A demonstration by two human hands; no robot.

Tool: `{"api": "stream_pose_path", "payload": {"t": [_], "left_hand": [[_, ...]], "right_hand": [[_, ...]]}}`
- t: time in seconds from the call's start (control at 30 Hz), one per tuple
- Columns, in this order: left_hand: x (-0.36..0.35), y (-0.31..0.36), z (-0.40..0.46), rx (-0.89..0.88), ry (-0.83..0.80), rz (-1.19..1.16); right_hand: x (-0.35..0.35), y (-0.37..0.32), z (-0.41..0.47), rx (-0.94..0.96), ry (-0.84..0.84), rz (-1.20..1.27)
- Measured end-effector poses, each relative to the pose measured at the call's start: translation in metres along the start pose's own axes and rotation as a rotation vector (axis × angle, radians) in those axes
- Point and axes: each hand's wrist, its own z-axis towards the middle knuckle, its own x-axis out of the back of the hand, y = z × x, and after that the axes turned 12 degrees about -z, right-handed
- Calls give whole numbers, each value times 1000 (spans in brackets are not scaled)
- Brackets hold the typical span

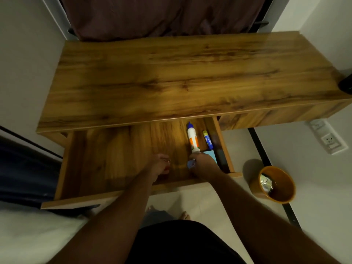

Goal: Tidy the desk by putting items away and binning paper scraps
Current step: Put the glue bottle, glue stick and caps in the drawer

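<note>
In the open wooden drawer (114, 161), the right hand (204, 161) curls round a small blue object (191, 164), just near of the white glue bottle (193, 139) lying near-to-far; the left hand (159, 164) hovers loosely curled, holding nothing visible.

Open drawer (118, 155), glue bottle (193, 138), both hands inside, orange bin (274, 184)

One head-worn view looks steeply down, close over the desk (190, 77) and its open drawer (122, 149).

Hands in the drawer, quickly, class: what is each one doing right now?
Left hand: curled round something small and reddish; cannot tell what.
Right hand: grips a small blue object in the open drawer.
</note>
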Motion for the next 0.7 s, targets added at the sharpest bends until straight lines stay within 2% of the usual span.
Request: {"api": "stream_pose_path", "payload": {"t": [0.37,0.7], "left_hand": [[1,-11,24,-73,16,432],[-2,-12,24,-88,68,529]], "right_hand": [[-11,-15,25,-22,-151,-209],[-19,-25,32,-68,-151,-302]]}}
